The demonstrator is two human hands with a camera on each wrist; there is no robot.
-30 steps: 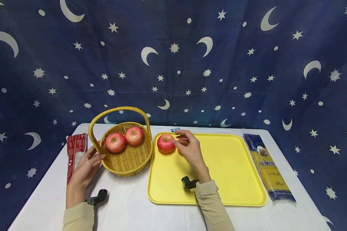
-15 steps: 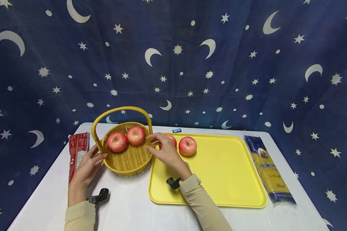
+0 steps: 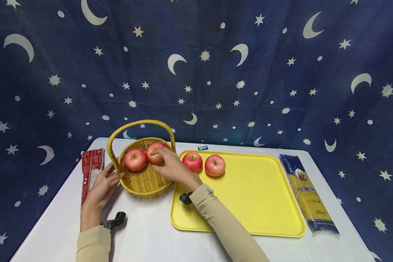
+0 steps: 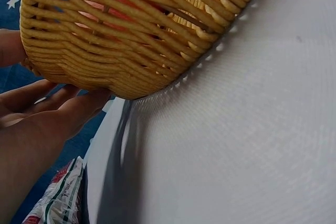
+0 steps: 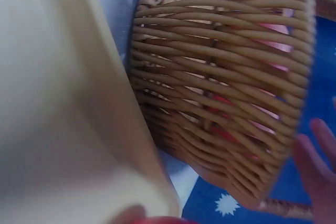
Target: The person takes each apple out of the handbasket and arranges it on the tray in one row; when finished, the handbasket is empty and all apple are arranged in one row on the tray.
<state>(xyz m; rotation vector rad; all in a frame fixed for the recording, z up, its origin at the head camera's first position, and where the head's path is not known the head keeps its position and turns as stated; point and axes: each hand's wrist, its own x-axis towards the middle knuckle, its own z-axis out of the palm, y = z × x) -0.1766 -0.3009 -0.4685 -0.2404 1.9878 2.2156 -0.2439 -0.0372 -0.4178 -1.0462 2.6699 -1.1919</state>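
Note:
A yellow wicker basket (image 3: 145,185) with a tall arched handle stands on the table's left side. My left hand (image 3: 99,189) grips its left side, thumb at the rim and fingers against the outer weave, as the left wrist view also shows. Inside lie a left apple (image 3: 135,161) and a right apple (image 3: 153,159), both red. Over the basket's right rim reaches my right hand (image 3: 177,168), its thumb and fingers apart at the right apple, partly covering it. In the right wrist view, the fingers (image 5: 310,163) show beyond the basket's rim.
A yellow tray (image 3: 249,196) right of the basket bears two red apples (image 3: 192,162) at its upper left corner. A red package (image 3: 92,163) lies left of the basket, a blue and yellow pasta pack (image 3: 309,196) right of the tray. A small blue packet (image 3: 202,148) lies behind the tray.
My right hand has left an apple on the tray and moved left, over the basket to the right apple inside. The left hand stays on the basket; the view has shifted slightly.

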